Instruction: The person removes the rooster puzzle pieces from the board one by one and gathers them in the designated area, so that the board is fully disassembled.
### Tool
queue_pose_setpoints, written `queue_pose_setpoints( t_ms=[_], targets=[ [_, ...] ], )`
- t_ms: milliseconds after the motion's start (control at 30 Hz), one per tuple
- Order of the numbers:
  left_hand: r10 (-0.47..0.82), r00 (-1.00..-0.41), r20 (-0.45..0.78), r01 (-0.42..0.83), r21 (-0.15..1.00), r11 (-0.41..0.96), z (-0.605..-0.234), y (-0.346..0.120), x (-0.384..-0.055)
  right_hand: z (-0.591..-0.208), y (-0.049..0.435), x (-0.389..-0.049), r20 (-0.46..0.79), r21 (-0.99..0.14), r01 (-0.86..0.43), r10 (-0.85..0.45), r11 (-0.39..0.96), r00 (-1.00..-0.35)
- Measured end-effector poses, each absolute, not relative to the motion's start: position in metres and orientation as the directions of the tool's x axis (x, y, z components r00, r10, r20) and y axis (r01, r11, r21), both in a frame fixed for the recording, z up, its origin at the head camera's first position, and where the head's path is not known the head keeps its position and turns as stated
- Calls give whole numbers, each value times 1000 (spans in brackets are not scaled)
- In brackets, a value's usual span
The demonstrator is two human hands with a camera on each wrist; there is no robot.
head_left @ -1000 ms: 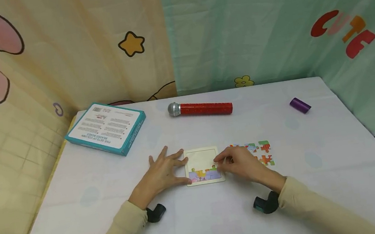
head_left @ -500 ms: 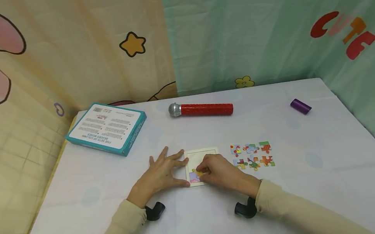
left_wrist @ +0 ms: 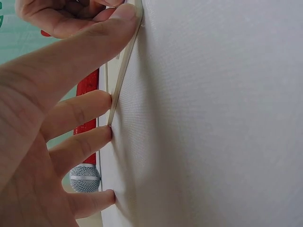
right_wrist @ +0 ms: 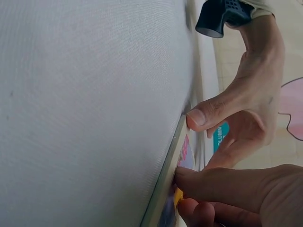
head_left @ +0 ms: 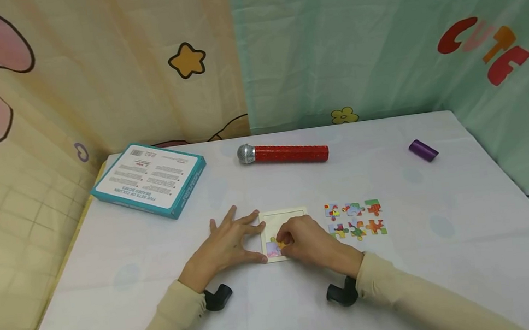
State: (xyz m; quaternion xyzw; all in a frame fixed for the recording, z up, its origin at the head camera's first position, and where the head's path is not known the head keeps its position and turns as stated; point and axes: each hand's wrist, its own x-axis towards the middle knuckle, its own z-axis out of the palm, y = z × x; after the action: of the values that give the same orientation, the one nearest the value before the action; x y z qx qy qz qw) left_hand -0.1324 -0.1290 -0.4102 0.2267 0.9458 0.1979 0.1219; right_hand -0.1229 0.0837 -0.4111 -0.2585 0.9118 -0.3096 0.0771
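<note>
A small square puzzle board with a pale raised rim lies on the table, partly hidden by my right hand. Purple and yellow puzzle pieces cover the visible lower left of its inside. My left hand has its fingers spread, thumb and fingertips touching the board's left edge. Over the board, my right hand pinches a yellow puzzle piece between thumb and fingers. The right wrist view shows that thumb down on the piece inside the rim. How much of the piece is covered I cannot tell.
Several loose puzzle pieces lie in two rows right of the board. Farther back are a red toy microphone and a teal-edged box. A purple cylinder lies at the back right. Curtains hang behind the table.
My right hand has moved left from the board's right side to the middle of its lower row, uncovering the loose pieces. My left hand has stayed at the left edge.
</note>
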Motion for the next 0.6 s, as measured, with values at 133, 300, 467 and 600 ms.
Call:
queue_pose_setpoints(
  t_ms=[133,300,467,600],
  targets=[
    [476,-869,-138,383,424,821,-409,-129,-133,-410,82,-124,10,-611,-412,-513,676,-858],
    [462,-875,-144,368,424,828,-408,-128,-133,-409,82,-124,11,-640,-405,-519,653,-855],
    [465,-873,-147,366,433,824,-409,-128,-133,-412,87,-124,21,-690,-382,-510,615,-860],
    [467,-873,-145,369,430,824,-409,-127,-133,-414,92,-124,4,-776,-310,-487,550,-874]
  ],
)
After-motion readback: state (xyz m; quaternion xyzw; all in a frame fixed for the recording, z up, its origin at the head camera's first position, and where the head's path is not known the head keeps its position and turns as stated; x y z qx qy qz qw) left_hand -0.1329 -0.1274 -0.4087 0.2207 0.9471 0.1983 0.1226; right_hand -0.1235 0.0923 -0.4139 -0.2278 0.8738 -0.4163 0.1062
